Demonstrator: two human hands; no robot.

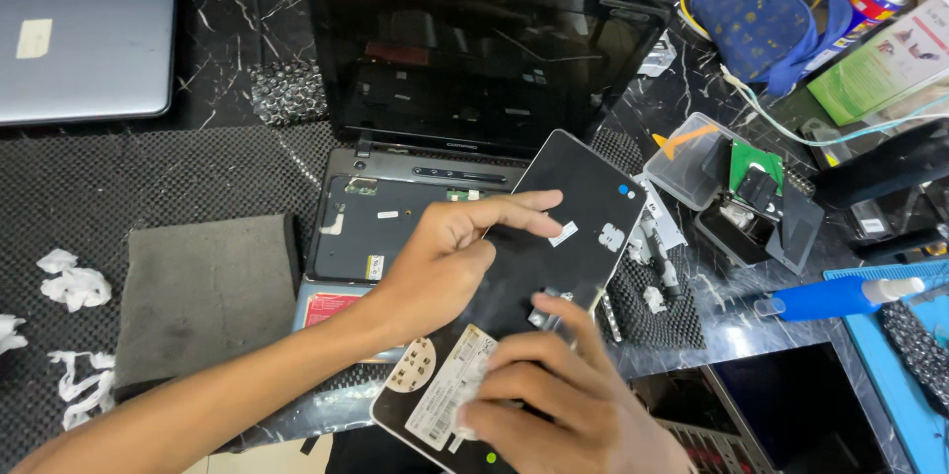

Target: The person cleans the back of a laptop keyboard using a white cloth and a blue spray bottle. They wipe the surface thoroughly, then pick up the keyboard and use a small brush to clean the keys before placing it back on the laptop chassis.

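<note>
Black plastic panel [534, 266], probably the keyboard flipped underside up, is lying diagonally over the opened laptop base [376, 227], its long axis running from the near edge by the hands up to the right. Left hand [450, 257] is pressing flat on its middle, fingers spread, not gripping anything. Right hand [554, 405] is sitting at the near end, fingers curled around a white wad [473, 390] against the sticker there, so it's the nearer one.

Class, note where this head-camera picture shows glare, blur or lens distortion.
Head view: the open laptop screen mirrors the room; glare glints on the marble table; edges bow from the wide lens; the left hand and right hand look slightly soft.
</note>
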